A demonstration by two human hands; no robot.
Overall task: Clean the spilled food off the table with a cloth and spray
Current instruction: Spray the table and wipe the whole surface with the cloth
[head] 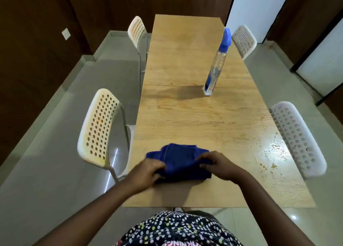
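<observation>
A dark blue cloth (180, 158) lies bunched on the near part of the long wooden table (194, 119). My left hand (146, 170) grips its left edge and my right hand (220, 165) pinches its right edge. A clear spray bottle (216, 65) with a blue nozzle stands upright further back, right of centre. Wet droplets and small bits of spilled food (272, 153) are scattered along the table's right edge, to the right of my right hand.
Two white perforated chairs stand at the left side (100, 127) (137, 30) and two at the right (297, 138) (244, 39). Grey tiled floor surrounds the table. Dark wooden walls stand behind and to the left.
</observation>
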